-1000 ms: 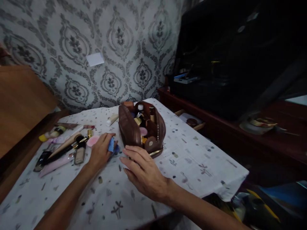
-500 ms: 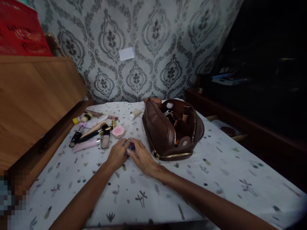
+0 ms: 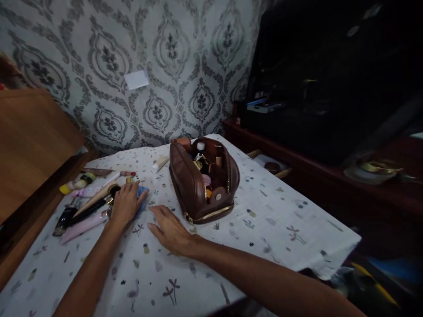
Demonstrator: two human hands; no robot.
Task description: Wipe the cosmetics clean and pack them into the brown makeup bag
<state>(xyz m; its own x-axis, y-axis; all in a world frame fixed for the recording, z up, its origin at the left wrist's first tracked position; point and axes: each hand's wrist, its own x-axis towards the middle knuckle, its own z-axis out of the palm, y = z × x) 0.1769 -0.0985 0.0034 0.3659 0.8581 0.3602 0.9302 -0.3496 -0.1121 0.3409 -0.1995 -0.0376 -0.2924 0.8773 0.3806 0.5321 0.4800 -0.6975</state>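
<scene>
My left hand is at the right edge of a group of cosmetics, its fingers bent over a crumpled blue cloth. Part of the cloth is hidden under the hand. Beside it lie a pink tube, a dark bottle and a long beige item. My right hand rests low over the tablecloth with fingers apart and nothing in it. Just beyond it stands an unzipped brown leather cosmetic bag. Inside show a white-capped bottle and a round pink item.
A cream tube lies left of the bag. The patterned tablecloth covers the table, which meets a wallpapered wall. A wooden panel borders the left, and an open drawer is on the right.
My hands have parted: the left moved left with the blue cloth, the right is now free. The pink compact no longer shows on the table; a pink item shows in the bag. The view turned right.
</scene>
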